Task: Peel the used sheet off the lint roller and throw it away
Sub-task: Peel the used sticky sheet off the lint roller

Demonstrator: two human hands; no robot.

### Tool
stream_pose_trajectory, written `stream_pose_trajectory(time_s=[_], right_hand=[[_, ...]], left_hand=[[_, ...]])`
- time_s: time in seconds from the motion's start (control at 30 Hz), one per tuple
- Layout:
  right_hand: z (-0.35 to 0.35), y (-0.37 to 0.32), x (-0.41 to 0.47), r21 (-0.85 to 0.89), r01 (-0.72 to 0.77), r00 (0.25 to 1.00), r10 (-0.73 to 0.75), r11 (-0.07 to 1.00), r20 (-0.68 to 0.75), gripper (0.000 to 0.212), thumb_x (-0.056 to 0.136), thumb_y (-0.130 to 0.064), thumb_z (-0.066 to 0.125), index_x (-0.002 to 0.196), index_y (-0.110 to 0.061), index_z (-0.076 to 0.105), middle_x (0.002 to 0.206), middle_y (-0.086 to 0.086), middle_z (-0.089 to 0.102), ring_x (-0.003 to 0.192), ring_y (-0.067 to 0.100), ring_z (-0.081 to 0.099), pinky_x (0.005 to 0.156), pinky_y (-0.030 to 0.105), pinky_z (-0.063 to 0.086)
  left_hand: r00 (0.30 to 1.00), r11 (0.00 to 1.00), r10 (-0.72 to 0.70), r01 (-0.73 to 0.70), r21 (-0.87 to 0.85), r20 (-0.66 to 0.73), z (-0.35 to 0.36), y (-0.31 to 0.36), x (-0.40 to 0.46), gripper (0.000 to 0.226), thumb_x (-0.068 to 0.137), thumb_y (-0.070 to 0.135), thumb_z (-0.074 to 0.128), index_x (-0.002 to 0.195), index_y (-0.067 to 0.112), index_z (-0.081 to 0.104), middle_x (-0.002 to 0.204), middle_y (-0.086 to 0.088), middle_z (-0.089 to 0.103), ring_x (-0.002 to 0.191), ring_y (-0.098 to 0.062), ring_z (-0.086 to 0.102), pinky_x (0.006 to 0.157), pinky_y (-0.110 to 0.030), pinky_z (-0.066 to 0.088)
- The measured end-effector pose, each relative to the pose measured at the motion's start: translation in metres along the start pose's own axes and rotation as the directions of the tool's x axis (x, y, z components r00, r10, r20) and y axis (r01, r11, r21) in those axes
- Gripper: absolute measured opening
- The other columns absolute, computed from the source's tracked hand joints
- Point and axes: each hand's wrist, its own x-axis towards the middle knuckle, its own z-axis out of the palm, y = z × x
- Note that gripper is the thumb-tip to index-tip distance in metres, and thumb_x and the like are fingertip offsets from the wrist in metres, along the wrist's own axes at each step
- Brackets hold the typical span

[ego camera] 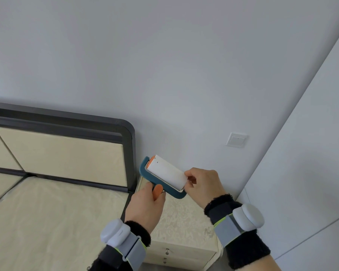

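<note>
The lint roller [165, 174] has a white sticky roll, a teal frame and an orange handle. I hold it up in front of the wall, above the nightstand. My left hand [145, 206] is wrapped around the orange handle from below. My right hand [203, 182] pinches the right end of the white roll, where the edge of the used sheet [185, 176] lies under my thumb and fingertips. A small dark speck shows on the roll near its left end. No bin is in view.
A bed [47, 212] with a cream mattress and a dark-framed padded headboard [67, 153] fills the left. A cream nightstand [184, 231] with two drawers stands below my hands. A wall switch [236, 139] is at the right, beside a wall corner.
</note>
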Motion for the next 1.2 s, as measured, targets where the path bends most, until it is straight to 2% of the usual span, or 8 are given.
stream_pose_trajectory(time_s=[0.17, 0.5, 0.67, 0.87, 1.07, 1.2], right_hand=[[0.008, -0.002, -0.004, -0.018, -0.026, 0.998, 0.027, 1.000, 0.060, 0.038, 0.071, -0.025, 0.061, 0.107, -0.012, 0.058, 0.098, 0.003, 0.067, 0.087, 0.018, 0.060, 0.073, 0.021, 0.048], [0.005, 0.001, -0.005, 0.008, -0.049, 0.997, 0.048, 0.999, 0.064, 0.036, 0.071, -0.022, 0.062, 0.106, -0.011, 0.059, 0.094, 0.004, 0.069, 0.083, 0.017, 0.061, 0.071, 0.019, 0.048], [0.002, -0.002, -0.005, -0.035, -0.057, 0.993, 0.060, 0.998, 0.103, 0.034, 0.071, -0.022, 0.062, 0.102, -0.008, 0.057, 0.094, 0.007, 0.068, 0.083, 0.020, 0.062, 0.070, 0.025, 0.051], [-0.001, -0.004, -0.005, -0.064, -0.072, 0.989, 0.080, 0.995, 0.126, 0.029, 0.071, -0.021, 0.061, 0.096, -0.006, 0.056, 0.089, 0.008, 0.067, 0.076, 0.020, 0.060, 0.065, 0.026, 0.050], [-0.002, -0.004, -0.007, -0.057, -0.078, 0.987, 0.086, 0.995, 0.136, 0.028, 0.071, -0.019, 0.061, 0.095, -0.006, 0.058, 0.088, 0.009, 0.068, 0.076, 0.021, 0.061, 0.066, 0.026, 0.050], [-0.004, -0.004, -0.007, -0.062, -0.070, 0.988, 0.078, 0.996, 0.135, 0.028, 0.071, -0.018, 0.060, 0.095, -0.005, 0.060, 0.087, 0.009, 0.069, 0.078, 0.023, 0.062, 0.070, 0.031, 0.054]], left_hand=[[1.000, 1.000, -0.009, 0.009, 0.009, 0.006, 0.001, 0.002, 0.001, 0.023, 0.085, 0.038, 0.055, 0.069, 0.030, 0.041, 0.064, 0.010, 0.054, 0.055, -0.005, 0.052, 0.046, -0.019, 0.036], [1.000, 0.999, 0.004, -0.004, 0.034, 0.017, 0.001, 0.003, -0.001, 0.019, 0.086, 0.038, 0.054, 0.073, 0.030, 0.042, 0.065, 0.011, 0.053, 0.056, -0.005, 0.052, 0.046, -0.018, 0.034], [1.000, 0.999, 0.023, -0.024, 0.038, 0.016, 0.001, 0.004, -0.002, 0.018, 0.086, 0.037, 0.054, 0.074, 0.029, 0.043, 0.064, 0.011, 0.053, 0.055, -0.005, 0.051, 0.046, -0.019, 0.033], [0.999, 0.998, 0.034, -0.035, 0.057, 0.015, 0.002, 0.004, -0.003, 0.016, 0.086, 0.037, 0.054, 0.077, 0.028, 0.045, 0.064, 0.012, 0.051, 0.056, -0.004, 0.050, 0.045, -0.018, 0.033], [0.999, 0.997, 0.033, -0.034, 0.072, 0.016, 0.004, 0.002, -0.003, 0.014, 0.086, 0.039, 0.054, 0.082, 0.028, 0.046, 0.066, 0.013, 0.052, 0.058, -0.003, 0.051, 0.047, -0.017, 0.035], [0.999, 0.997, 0.035, -0.036, 0.074, 0.018, 0.004, 0.001, -0.003, 0.013, 0.086, 0.039, 0.053, 0.083, 0.028, 0.046, 0.067, 0.014, 0.052, 0.058, -0.004, 0.052, 0.048, -0.017, 0.037]])
